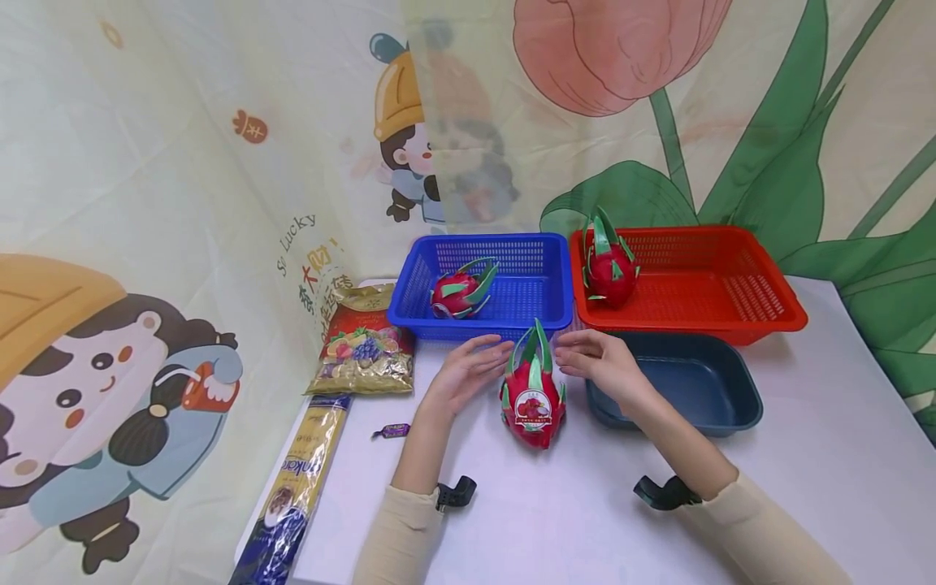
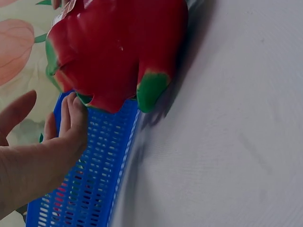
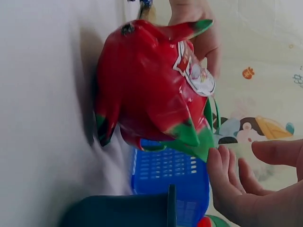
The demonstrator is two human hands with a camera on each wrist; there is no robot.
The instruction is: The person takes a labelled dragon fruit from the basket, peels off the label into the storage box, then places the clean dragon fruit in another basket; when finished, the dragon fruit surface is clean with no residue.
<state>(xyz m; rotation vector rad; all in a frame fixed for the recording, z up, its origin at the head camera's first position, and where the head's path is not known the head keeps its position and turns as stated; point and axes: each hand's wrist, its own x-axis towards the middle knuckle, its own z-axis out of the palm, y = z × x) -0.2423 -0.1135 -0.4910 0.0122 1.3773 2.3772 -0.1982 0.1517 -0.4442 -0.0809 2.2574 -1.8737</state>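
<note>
So there's a dragon fruit [image 1: 534,382] sitting on the desk [image 1: 526,520], just in front of the right end of the blue basket [image 1: 483,331]. The left hand [image 1: 471,370] and right hand [image 1: 600,361] are on either side of its leafy top, fingers loosely stretched out, nothing gripped. Can't tell if any fingertips actually touch the leaves.

Hard-to-see stuff: the wrist views crop things pretty badly. The left one chops off the top of the fruit, and in the right one the left hand is partly tucked behind it. The leaf tips cover a bit of the basket's front wall.

Around it: a second dragon fruit [image 1: 449,301] lies in the left half of the blue basket. Right beside that basket is a red basket [image 1: 702,325] with a third dragon fruit [image 1: 613,276] at its left end. Forward and right of the blue one there's a dark blue tub [image 1: 680,390], with the right hand and forearm blocking its left side. Front-left of the blue basket: a red-and-gold bag [image 1: 366,349], a little purple candy [image 1: 391,431] and a long blue-and-gold packet [image 1: 292,487] that runs out of frame at the bottom.

Writing: the fruit's round sticker [image 1: 532,409] has tiny lettering I can't read. The packet shows something like "nkar", rest unclear. The curtain [image 1: 219,187] left of the blue basket says "So Lucky" with Chinese characters below. Candy text is too small.
</note>
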